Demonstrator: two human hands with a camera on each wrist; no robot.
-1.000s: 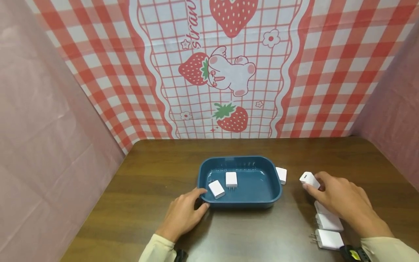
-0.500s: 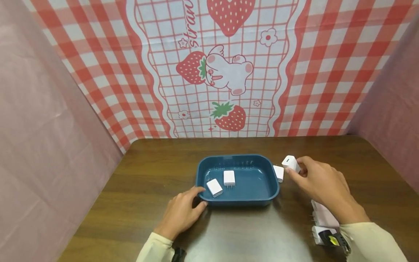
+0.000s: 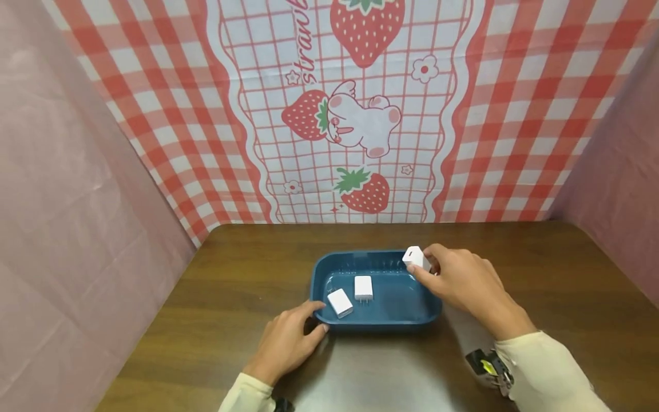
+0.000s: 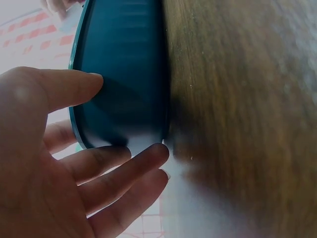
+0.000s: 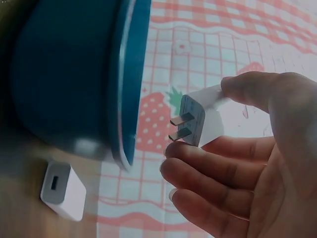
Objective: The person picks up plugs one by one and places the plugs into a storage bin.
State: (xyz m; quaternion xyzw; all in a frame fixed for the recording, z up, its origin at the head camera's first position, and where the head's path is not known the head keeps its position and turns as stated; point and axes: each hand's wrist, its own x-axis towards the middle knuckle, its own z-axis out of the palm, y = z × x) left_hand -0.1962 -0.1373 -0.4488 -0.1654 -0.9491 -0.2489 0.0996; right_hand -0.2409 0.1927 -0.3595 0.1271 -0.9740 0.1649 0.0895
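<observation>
My right hand [image 3: 465, 283] pinches a white USB wall charger [image 3: 416, 258] between thumb and fingers, over the back right corner of a blue tray [image 3: 381, 326]. Its two metal prongs [image 5: 182, 127] show in the right wrist view, pointing toward the tray side. Inside the tray lie two more white chargers: one tilted at the left [image 3: 340, 303], one straighter beside it [image 3: 363, 288]. At the front left corner my left hand [image 3: 287, 345] grips the tray, index finger over the rim and thumb [image 4: 81, 89] against the outer wall.
Beside the tray, another white charger [image 5: 63, 191] lies on the table, hidden by my right hand in the head view. A brown wooden table [image 3: 216, 297] meets a red checked strawberry cloth [image 3: 360, 126] at the back.
My right hand has carried the charger leftward from the table's right side to over the tray. The forearm now covers where the other chargers lay. The left hand keeps its place.
</observation>
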